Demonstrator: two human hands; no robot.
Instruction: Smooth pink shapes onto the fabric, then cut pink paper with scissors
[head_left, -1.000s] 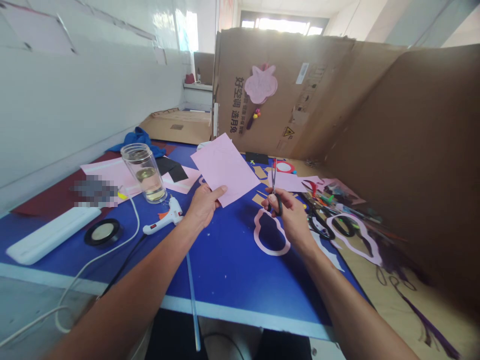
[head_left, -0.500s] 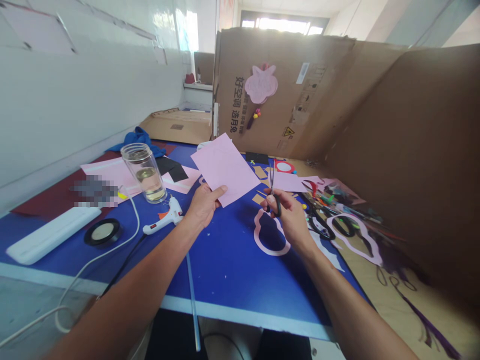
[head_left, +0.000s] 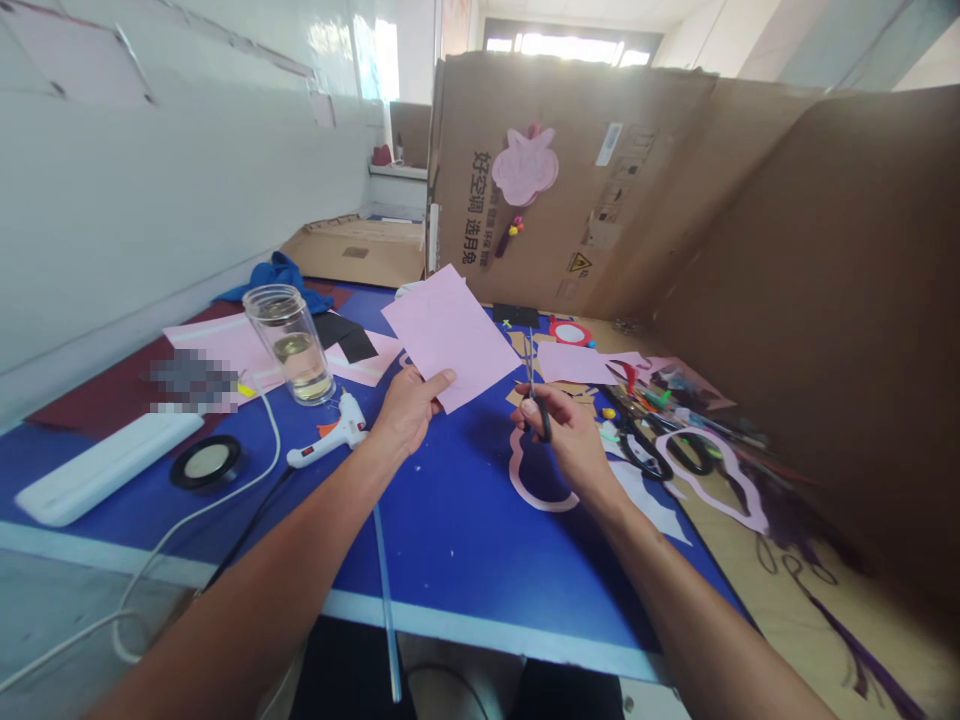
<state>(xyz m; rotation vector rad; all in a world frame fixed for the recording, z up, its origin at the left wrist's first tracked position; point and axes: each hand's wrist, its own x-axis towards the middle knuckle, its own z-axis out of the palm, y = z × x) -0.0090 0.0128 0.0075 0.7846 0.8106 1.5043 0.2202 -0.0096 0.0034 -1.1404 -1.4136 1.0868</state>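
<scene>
A sheet of pink paper (head_left: 450,335) is pinched at its lower edge by my left hand (head_left: 409,410), thumb on top. Faint lines show on the sheet. My right hand (head_left: 566,430) is closed on scissors (head_left: 532,370) with black handles, their blades pointing up just right of the paper and apart from it. Under my right hand lies a curved pink paper outline (head_left: 536,497), partly hidden by the hand. A white glue gun (head_left: 341,430) rests on the table left of my left hand.
A glass jar (head_left: 300,360) of pale liquid, black tape (head_left: 205,463) and a white power strip (head_left: 109,465) stand at left. Paper scraps, another pink outline (head_left: 754,505) and tools clutter the right. Cardboard (head_left: 645,190) walls rise behind the blue table (head_left: 465,560).
My right hand has shifted slightly left with the scissors, whose blades are now closer to the pink paper. My left hand and the sheet have hardly moved.
</scene>
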